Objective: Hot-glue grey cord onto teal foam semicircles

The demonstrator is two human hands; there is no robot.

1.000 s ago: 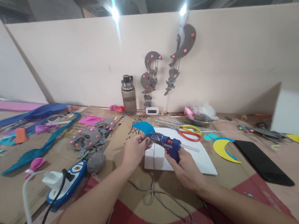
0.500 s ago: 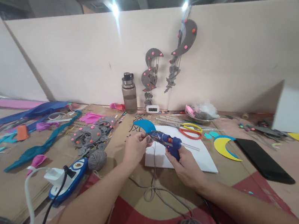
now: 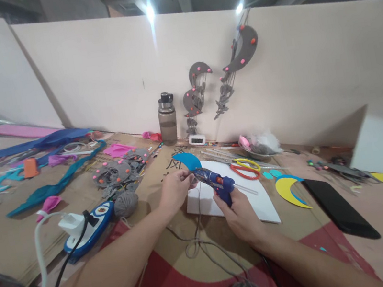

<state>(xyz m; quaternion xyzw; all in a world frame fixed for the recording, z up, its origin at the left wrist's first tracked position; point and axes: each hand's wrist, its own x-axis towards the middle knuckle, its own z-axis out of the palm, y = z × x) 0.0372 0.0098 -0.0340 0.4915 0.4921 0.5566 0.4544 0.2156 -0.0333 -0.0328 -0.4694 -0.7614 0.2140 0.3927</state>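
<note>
Head view: right hand (image 3: 241, 215) wrapped around blue glue gun (image 3: 219, 182), center of frame, nozzle end at the left hand's fingertips. Left hand (image 3: 177, 192) pinched nearly closed, at lower end of blue crescent (image 3: 189, 160); can't tell if it grips crescent or grey cord (image 3: 199, 208). White sheet (image 3: 209, 199) under the gun on the bench (image 3: 364, 205). Scissors (image 3: 246, 171) and yellow crescent (image 3: 288, 191) right of center. Grey yarn ball (image 3: 126, 204) left of center.

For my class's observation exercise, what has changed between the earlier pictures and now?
Only the camera view shifted slightly; nothing was visibly taken hold of or let go. The right hand still grips the glue gun; the left hand stays at its front end, near the blue crescent.
</note>
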